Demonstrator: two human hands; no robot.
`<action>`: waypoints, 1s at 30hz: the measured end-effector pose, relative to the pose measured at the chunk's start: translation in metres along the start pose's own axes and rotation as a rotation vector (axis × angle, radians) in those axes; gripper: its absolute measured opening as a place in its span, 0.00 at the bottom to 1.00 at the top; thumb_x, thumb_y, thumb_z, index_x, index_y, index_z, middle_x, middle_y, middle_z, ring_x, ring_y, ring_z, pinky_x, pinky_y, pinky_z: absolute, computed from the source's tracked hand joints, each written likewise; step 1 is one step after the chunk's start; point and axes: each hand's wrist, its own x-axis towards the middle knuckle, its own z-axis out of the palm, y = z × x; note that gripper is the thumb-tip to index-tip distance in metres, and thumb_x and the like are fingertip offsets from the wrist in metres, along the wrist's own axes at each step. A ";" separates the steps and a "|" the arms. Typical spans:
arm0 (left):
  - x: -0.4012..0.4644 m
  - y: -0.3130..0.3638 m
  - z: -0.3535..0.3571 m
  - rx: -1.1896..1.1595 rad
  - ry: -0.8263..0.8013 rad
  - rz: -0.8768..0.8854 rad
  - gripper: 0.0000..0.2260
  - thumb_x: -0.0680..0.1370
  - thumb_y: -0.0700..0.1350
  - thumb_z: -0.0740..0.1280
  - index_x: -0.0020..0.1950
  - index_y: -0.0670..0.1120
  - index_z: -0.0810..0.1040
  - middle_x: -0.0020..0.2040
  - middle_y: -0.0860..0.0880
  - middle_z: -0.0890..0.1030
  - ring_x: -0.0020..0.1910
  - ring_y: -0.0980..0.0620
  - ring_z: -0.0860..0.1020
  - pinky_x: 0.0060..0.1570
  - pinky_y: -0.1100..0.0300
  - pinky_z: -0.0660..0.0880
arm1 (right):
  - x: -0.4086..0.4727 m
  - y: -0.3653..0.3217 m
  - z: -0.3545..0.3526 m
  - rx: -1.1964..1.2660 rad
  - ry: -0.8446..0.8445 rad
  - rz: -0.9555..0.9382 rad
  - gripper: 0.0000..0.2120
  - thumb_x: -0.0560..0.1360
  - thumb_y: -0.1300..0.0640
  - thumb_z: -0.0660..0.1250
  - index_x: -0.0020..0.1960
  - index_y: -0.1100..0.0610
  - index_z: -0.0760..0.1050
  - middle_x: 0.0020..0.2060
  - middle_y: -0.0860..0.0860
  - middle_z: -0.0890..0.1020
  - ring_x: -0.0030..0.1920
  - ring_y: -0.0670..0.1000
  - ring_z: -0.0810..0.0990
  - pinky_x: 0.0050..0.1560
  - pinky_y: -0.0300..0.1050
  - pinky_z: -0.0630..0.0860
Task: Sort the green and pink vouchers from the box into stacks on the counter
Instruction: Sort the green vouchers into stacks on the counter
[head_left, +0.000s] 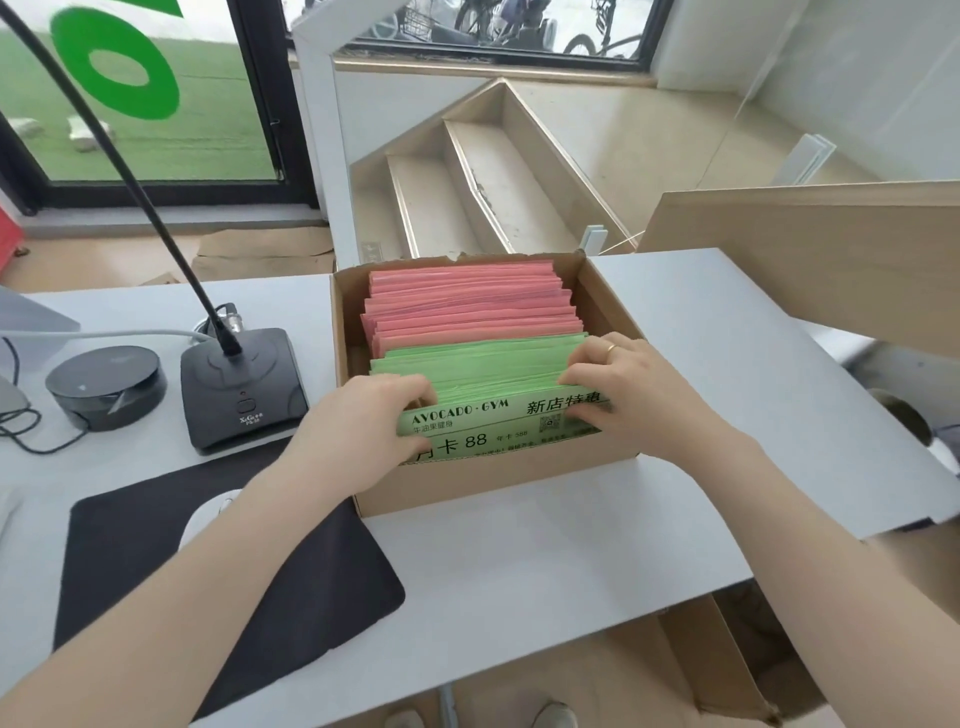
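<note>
Both hands in the open brown cardboard box (613, 306) on the white worktop (545, 561): left hand (363, 421) and right hand (618, 384) grasping the green paper vouchers (488, 374), pink paper vouchers (467, 301) packed behind

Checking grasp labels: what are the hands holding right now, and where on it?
Both hands grip the green vouchers in the box: left hand at their left end, right hand at their right end.
</note>
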 end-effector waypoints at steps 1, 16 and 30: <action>-0.002 0.000 0.002 -0.018 0.029 0.027 0.14 0.72 0.46 0.71 0.57 0.49 0.77 0.54 0.53 0.78 0.56 0.50 0.74 0.54 0.53 0.73 | -0.002 -0.001 0.000 -0.036 0.036 -0.016 0.11 0.64 0.57 0.72 0.46 0.57 0.81 0.42 0.53 0.81 0.40 0.59 0.79 0.44 0.51 0.74; 0.000 0.007 -0.008 0.048 0.036 0.032 0.12 0.74 0.53 0.68 0.54 0.49 0.79 0.39 0.53 0.76 0.42 0.51 0.74 0.40 0.59 0.71 | 0.003 -0.007 -0.014 -0.153 -0.158 0.137 0.10 0.75 0.53 0.65 0.52 0.58 0.76 0.47 0.51 0.78 0.51 0.56 0.76 0.46 0.46 0.65; 0.010 0.185 0.039 -1.013 0.225 0.182 0.10 0.69 0.37 0.74 0.42 0.51 0.81 0.39 0.51 0.83 0.41 0.49 0.80 0.45 0.50 0.77 | -0.126 0.091 -0.100 0.233 0.436 0.475 0.07 0.70 0.60 0.72 0.48 0.58 0.81 0.44 0.51 0.80 0.44 0.55 0.78 0.46 0.53 0.75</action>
